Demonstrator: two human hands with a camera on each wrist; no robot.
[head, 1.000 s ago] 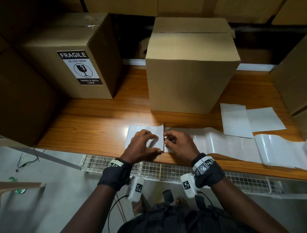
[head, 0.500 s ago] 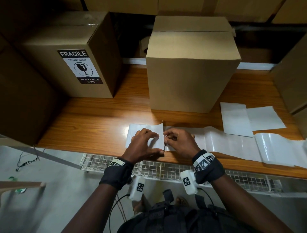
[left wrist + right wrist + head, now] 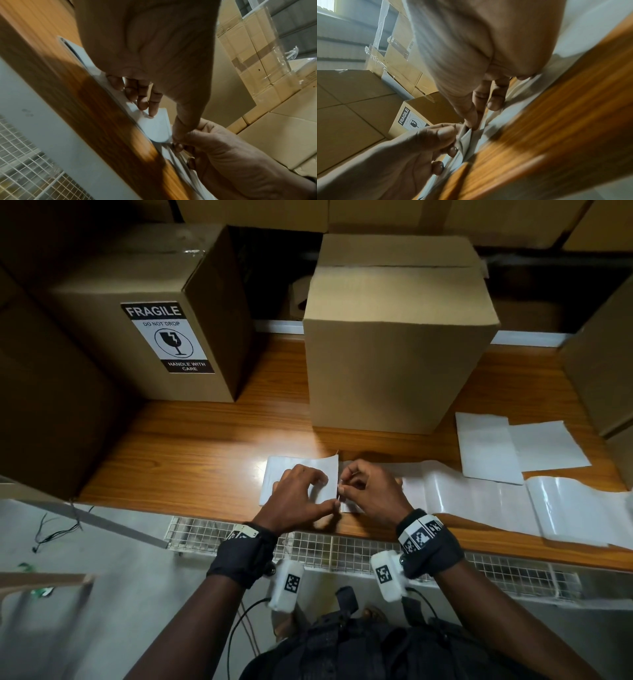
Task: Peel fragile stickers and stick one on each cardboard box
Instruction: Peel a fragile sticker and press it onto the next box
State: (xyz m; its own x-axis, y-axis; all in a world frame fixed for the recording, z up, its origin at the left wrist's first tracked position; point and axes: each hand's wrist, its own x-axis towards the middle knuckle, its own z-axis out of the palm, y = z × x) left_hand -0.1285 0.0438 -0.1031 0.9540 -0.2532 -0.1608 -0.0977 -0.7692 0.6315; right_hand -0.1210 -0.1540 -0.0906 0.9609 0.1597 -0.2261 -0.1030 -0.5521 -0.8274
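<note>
While the left hand (image 3: 298, 494) pins the sticker sheet (image 3: 274, 474) at the table (image 3: 191, 446) front edge, fingers pinching its edge, the right hand (image 3: 371, 491) grip pinches the liner strip (image 3: 479, 498) to split them.

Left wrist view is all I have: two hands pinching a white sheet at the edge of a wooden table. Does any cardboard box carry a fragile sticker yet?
Observer: Yes, the tall brown cardboard box on the left carries a black and white fragile sticker on its front face.
Operator: And the box ahead of the hands?
Observer: The plain brown cardboard box in the middle shows no sticker on the faces in view.
Operator: What lies further right?
Observer: A long glossy white backing strip trails rightward over the wooden table from the white sheet that the left hand and right hand pinch.
</note>
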